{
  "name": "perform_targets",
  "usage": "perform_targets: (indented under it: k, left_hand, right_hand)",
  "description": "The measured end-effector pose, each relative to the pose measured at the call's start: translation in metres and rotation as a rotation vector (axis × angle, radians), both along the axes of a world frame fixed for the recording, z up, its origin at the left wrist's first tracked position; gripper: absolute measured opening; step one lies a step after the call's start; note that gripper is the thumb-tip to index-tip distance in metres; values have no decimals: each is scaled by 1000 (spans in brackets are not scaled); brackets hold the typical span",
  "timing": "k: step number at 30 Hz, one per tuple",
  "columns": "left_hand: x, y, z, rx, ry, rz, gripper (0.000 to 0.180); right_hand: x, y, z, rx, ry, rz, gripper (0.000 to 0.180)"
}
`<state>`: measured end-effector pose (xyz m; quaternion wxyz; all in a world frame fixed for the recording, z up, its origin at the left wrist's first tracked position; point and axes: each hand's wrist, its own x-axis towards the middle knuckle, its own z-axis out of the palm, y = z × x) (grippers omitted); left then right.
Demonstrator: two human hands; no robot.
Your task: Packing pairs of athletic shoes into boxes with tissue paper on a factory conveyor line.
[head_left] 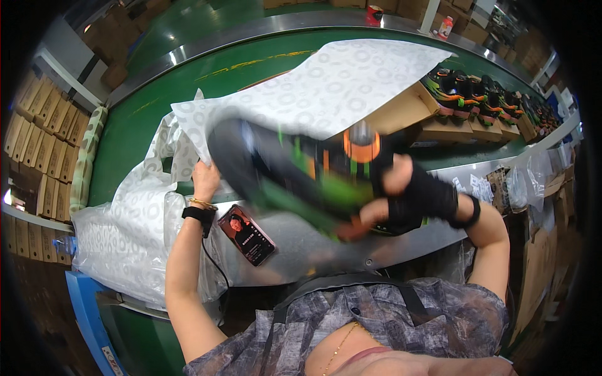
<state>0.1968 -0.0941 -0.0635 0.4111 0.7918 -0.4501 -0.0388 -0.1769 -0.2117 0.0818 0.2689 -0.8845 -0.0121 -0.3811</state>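
My right hand [411,191], in a black fingerless glove, grips a black sneaker [285,166] with green and orange trim by its heel end. Motion blurs the sneaker, which is held tilted in front of me with its toe toward the left. My left hand [205,180] is closed on the edge of a white patterned sheet of wrapping paper [282,97]. The sheet spreads over the green belt and partly covers an open cardboard shoebox [401,113]. Part of the left hand's fingers is hidden by the paper.
A phone [246,235] with a lit screen lies on the metal ledge [313,257]. More wrapping paper [135,213] is stacked at the left. Boxes with several similar sneakers [467,94] line the belt at the right. Stacked shoeboxes [47,119] stand far left.
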Motion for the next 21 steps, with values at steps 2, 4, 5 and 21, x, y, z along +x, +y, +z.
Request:
perform_targets:
  k: [2, 4, 5, 21]
  left_hand:
    - [6, 6, 19, 252, -26, 225, 49]
    - [1, 4, 40, 246, -117, 158, 47]
    - [6, 6, 43, 248, -116, 170, 47]
    - [-65, -147, 46, 61, 837, -380, 60]
  right_hand:
    - [20, -24, 32, 659, 464, 97, 38]
    - [61, -63, 14, 737, 289, 92, 31]
    - [78, -75, 10, 799, 403, -8, 28]
    - [134, -70, -99, -170, 813, -182, 37]
